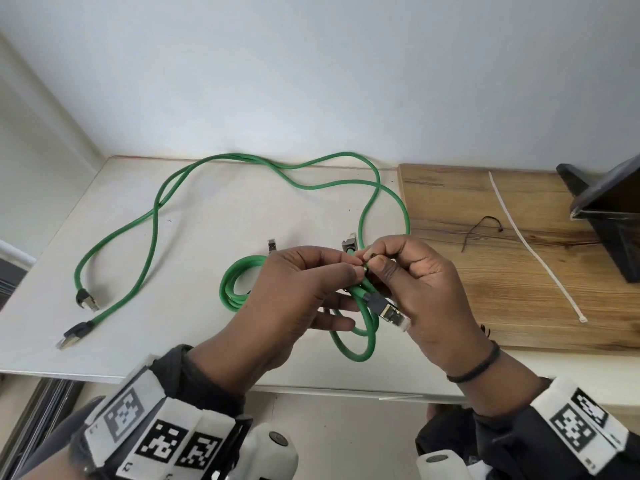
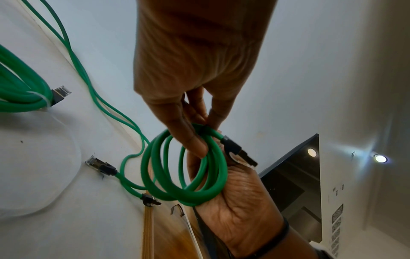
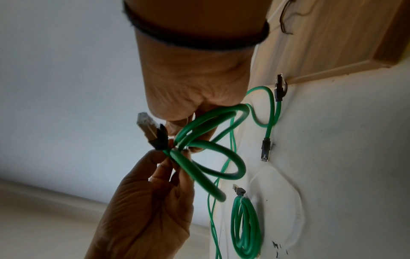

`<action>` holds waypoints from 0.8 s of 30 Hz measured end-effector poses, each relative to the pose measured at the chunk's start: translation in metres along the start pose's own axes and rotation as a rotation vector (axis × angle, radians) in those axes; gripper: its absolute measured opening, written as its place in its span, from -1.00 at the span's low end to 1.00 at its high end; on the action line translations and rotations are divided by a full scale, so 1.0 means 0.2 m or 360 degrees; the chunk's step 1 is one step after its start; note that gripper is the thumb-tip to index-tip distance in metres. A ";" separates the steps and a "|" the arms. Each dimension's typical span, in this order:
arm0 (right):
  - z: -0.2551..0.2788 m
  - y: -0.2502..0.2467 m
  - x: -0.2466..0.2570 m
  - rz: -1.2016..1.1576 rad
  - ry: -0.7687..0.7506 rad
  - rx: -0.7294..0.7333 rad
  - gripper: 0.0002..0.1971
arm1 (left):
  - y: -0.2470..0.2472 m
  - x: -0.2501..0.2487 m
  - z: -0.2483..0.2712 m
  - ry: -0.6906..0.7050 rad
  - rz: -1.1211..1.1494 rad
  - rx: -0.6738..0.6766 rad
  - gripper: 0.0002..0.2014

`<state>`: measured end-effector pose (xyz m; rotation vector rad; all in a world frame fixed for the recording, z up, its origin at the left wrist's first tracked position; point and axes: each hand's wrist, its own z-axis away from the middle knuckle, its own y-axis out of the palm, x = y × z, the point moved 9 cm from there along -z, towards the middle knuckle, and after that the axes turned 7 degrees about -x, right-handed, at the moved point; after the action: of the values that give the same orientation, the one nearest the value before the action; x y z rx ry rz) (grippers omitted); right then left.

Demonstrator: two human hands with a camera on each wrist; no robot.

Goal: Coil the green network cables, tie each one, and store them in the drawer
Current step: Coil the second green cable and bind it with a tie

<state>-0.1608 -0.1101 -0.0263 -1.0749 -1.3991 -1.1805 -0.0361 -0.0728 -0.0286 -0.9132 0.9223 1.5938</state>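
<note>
Both hands hold a small coil of green network cable (image 1: 362, 344) in the air above the white table (image 1: 194, 237). My left hand (image 1: 356, 268) pinches the coil's gathered strands at the top. My right hand (image 1: 374, 261) pinches the same spot from the other side, its palm behind the coil's black and metal plug (image 1: 389, 310). In the left wrist view the coil (image 2: 199, 196) hangs as several loops. A second coil (image 1: 229, 292) lies on the table behind my left hand, bound by a clear tie (image 2: 45, 99). A long loose green cable (image 1: 156, 209) sprawls over the table.
A wooden board (image 1: 450, 209) on the right carries a long white zip tie (image 1: 533, 244) and a thin black tie (image 1: 481, 230). A dark angular object (image 1: 609, 216) stands at its far right. The loose cable's two plugs (image 1: 85, 299) lie near the table's left edge.
</note>
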 end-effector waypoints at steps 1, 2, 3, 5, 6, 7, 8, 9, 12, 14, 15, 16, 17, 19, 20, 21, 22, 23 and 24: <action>0.00 0.00 0.00 0.0037 -0.0018 0.0015 -0.80 | 0.00 0.00 0.00 -0.0018 0.0001 0.0004 -0.94; 0.00 0.00 0.00 0.0067 -0.0034 0.0025 -0.80 | 0.00 0.01 0.00 -0.0036 0.0002 0.0008 -0.94; 0.00 0.00 0.01 0.0085 -0.0045 0.0032 -0.80 | 0.00 0.01 0.00 -0.0053 0.0002 0.0015 -0.95; -0.01 0.00 0.01 0.0137 -0.0071 0.0043 -0.82 | 0.00 0.02 0.00 -0.0081 -0.0005 0.0034 -0.95; -0.01 0.00 0.01 0.0172 -0.0084 0.0054 -0.83 | 0.00 0.02 0.00 -0.0092 -0.0012 0.0043 -0.95; -0.01 0.00 0.01 0.0203 -0.0092 0.0073 -0.84 | 0.00 0.02 0.00 -0.0104 -0.0022 0.0050 -0.95; -0.01 0.00 0.01 0.0231 -0.0101 0.0090 -0.85 | 0.00 0.03 0.00 -0.0117 -0.0035 0.0057 -0.96; -0.01 0.00 0.01 0.0259 -0.0114 0.0106 -0.86 | 0.00 0.03 0.00 -0.0134 -0.0049 0.0067 -0.96; -0.01 0.00 0.02 0.0385 -0.0206 0.0138 -0.85 | 0.00 0.05 0.00 -0.0192 -0.0074 0.0095 -0.96; 0.00 0.01 0.03 0.0519 -0.0290 0.0175 -0.86 | 0.00 0.06 -0.01 -0.0214 -0.0095 0.0114 -0.95; 0.01 0.01 0.04 0.0569 -0.0320 0.0195 -0.86 | 0.00 0.06 -0.01 -0.0219 -0.0107 0.0121 -0.94; 0.01 0.01 0.05 0.0595 -0.0340 0.0209 -0.85 | 0.00 0.06 -0.01 -0.0221 -0.0117 0.0127 -0.94; 0.01 0.02 0.05 0.0610 -0.0351 0.0221 -0.84 | -0.01 0.06 -0.01 -0.0221 -0.0124 0.0131 -0.94; 0.01 0.02 0.06 0.0645 -0.0375 0.0240 -0.83 | 0.00 0.07 -0.01 -0.0223 -0.0131 0.0136 -0.94; 0.01 0.02 0.07 0.0669 -0.0393 0.0246 -0.83 | -0.01 0.07 -0.01 -0.0225 -0.0132 0.0135 -0.94; 0.01 0.03 0.07 0.0696 -0.0416 0.0249 -0.83 | -0.01 0.07 -0.01 -0.0228 -0.0130 0.0130 -0.93; 0.01 0.03 0.07 0.0721 -0.0440 0.0250 -0.83 | -0.01 0.07 -0.01 -0.0232 -0.0128 0.0125 -0.93; 0.01 0.03 0.07 0.0737 -0.0459 0.0253 -0.83 | -0.01 0.07 -0.01 -0.0235 -0.0129 0.0120 -0.92; 0.02 0.03 0.07 0.0748 -0.0472 0.0259 -0.83 | -0.01 0.08 -0.02 -0.0237 -0.0133 0.0118 -0.92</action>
<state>-0.1571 -0.1056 -0.0114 -1.4049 -1.3345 -0.5764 -0.0366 -0.0694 -0.0439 -0.7611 0.8228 1.5247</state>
